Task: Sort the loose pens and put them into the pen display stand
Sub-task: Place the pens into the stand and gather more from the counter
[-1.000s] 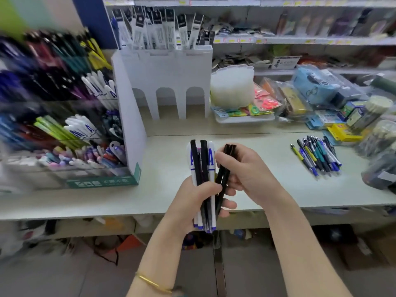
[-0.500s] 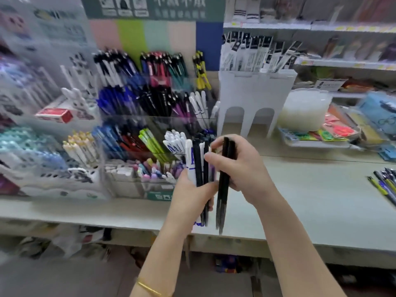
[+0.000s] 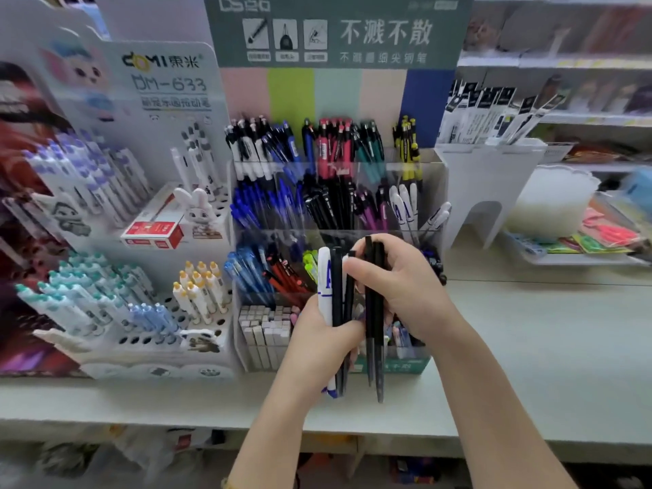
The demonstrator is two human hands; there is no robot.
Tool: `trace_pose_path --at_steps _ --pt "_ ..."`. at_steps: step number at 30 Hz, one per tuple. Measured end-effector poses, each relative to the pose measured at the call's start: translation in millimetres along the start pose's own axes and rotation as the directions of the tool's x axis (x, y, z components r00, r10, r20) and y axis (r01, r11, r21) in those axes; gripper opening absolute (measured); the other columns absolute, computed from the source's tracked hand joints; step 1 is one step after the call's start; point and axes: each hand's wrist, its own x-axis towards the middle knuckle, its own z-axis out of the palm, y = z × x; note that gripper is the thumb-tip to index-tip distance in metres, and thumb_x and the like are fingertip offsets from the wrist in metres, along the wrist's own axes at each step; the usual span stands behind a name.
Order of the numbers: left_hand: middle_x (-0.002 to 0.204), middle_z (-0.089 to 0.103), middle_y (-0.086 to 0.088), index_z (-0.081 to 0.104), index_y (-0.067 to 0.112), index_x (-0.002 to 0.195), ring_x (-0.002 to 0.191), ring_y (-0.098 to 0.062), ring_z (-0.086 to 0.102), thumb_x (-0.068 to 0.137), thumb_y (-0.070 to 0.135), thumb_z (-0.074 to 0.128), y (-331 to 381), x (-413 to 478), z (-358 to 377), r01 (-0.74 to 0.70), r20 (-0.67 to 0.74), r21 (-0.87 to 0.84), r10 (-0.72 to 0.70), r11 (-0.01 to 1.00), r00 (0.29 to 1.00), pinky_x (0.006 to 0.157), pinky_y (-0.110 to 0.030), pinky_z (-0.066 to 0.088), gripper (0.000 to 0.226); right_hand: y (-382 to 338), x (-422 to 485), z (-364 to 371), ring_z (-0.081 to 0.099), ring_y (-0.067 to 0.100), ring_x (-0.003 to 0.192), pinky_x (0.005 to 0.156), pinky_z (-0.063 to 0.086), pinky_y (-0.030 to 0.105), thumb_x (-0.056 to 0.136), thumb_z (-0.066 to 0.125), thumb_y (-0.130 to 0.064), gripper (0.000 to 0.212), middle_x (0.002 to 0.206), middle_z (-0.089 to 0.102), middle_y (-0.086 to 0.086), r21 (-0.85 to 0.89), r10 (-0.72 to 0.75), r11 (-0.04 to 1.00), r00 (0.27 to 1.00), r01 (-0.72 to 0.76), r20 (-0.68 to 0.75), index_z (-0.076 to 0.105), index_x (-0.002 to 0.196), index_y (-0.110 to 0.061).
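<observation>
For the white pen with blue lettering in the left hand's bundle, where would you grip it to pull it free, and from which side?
Probably pinch the white pen with blue lettering at its upper end, coming from above and the person's left. That end stands upright, clear above the left hand, which wraps its middle; slim black pens press against its right side.

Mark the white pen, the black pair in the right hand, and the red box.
white pen (image 3: 324,273): head view, upper barrel.
black pair (image 3: 379,347): head view, lower barrel of one pen.
red box (image 3: 155,229): head view, top face.
</observation>
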Motion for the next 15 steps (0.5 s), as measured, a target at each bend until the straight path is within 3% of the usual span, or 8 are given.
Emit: trace_pose_path --at_steps 4,6,8,11,15 --pt "0.064 0.057 -0.003 0.056 0.019 0.086 0.059 -0.019 0.054 0.083 0.005 0.064 -0.1 12.0 -13.6 0.022 -0.062 -0.071 -0.027 0.997 0.998 0.057 -0.033 0.047 0.017 -7.7 27.2 -8.7 0.049 0.016 0.049 0.043 0.042 0.026 0.093 0.059 -0.021 0.015 0.069 0.053 0.007 -0.013 -0.099 0.995 0.967 0.099 -0.234 0.050 0.086 -0.011" --pt "0.068 0.057 -0.008 0.055 0.020 0.084 0.063 -0.026 0.055 0.082 0.008 0.067 -0.9 20.2 -20.2 0.049 -0.095 -0.110 -0.060 0.993 0.994 0.064 -0.043 0.051 0.017 -12.6 45.7 -12.6 0.051 0.010 0.052 0.045 0.044 0.021 0.095 0.057 -0.020 0.015 0.071 0.052 0.008 -0.112 -0.245 0.969 0.888 0.218 -0.390 0.046 0.085 -0.016" --pt "0.067 0.056 -0.007 0.055 0.022 0.083 0.062 -0.026 0.054 0.080 0.014 0.070 2.8 26.4 -24.2 0.035 -0.107 -0.115 -0.048 0.993 0.993 0.067 -0.047 0.054 0.017 -15.4 66.6 -12.5 0.051 -0.004 0.062 0.057 0.041 0.008 0.094 0.059 -0.015 0.012 0.071 0.047 -0.006 -0.330 -0.452 0.886 0.766 0.325 -0.458 0.049 0.089 -0.009" --pt "0.056 0.052 -0.006 0.052 0.022 0.082 0.053 -0.025 0.047 0.083 0.014 0.069 10.4 33.2 -24.2 0.040 -0.080 -0.151 -0.052 0.988 0.995 0.059 -0.041 0.053 0.019 -9.1 93.5 -5.8 0.044 0.001 0.067 0.062 0.036 0.007 0.093 0.058 -0.020 0.022 0.077 0.045 -0.009 -0.508 -0.628 0.758 0.668 0.408 -0.400 0.050 0.095 0.000" --pt "0.054 0.046 -0.010 0.046 0.011 0.079 0.049 -0.024 0.043 0.088 0.006 0.062 17.6 38.9 -21.5 0.008 -0.055 -0.168 -0.018 0.986 0.998 0.044 -0.028 0.043 0.019 5.9 115.6 -1.4 0.049 0.012 0.060 0.054 0.041 0.018 0.092 0.057 -0.027 0.027 0.077 0.053 0.003 -0.609 -0.766 0.599 0.593 0.520 -0.247 0.039 0.104 -0.012"
